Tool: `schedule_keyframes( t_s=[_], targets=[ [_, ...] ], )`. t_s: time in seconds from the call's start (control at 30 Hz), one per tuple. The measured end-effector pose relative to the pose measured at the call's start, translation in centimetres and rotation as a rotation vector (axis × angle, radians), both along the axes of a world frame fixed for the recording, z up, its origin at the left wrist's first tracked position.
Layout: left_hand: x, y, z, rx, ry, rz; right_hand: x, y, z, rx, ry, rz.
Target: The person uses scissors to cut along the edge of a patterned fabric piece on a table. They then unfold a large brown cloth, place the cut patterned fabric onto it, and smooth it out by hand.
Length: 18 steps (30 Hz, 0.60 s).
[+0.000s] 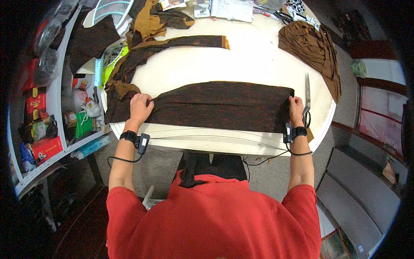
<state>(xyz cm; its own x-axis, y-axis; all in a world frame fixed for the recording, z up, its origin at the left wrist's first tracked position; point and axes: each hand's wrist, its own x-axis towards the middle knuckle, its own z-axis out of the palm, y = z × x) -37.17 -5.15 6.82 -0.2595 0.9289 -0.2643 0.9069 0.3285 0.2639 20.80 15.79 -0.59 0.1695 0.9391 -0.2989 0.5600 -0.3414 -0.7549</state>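
Note:
A long piece of dark brown fabric with faint reddish flecks lies across the near part of the cream table. At its left, where the cloth bunches and folds, my left hand has its fingers curled closed on the material. My right hand pinches the right end near its upper corner. A crease runs from the left hand toward the middle of the piece. Just right of my right hand lies a pair of scissors, blades pointing away from me. Both wrists wear black straps with small cabled devices.
Brown gathered fabric hangs over the table's right edge. A dark strip of cloth curves along the far left side. An open notebook lies at the back. Shelves with red boxes stand left; thin cords cross the near edge.

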Motion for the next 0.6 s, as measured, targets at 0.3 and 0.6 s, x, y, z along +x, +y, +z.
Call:
schedule_keyframes(
  t_s=[0.3, 0.6],
  targets=[
    [-2.5, 0.1, 3.4, 0.029, -0.71, 0.171, 0.6, -1.4, 8.2, -0.068, 0.57, -0.192],
    [-5.2, -0.9, 14.3, 0.157, -0.694, 0.156, 1.1, -2.9, 20.8, 0.046, 0.535, -0.093]
  ],
)
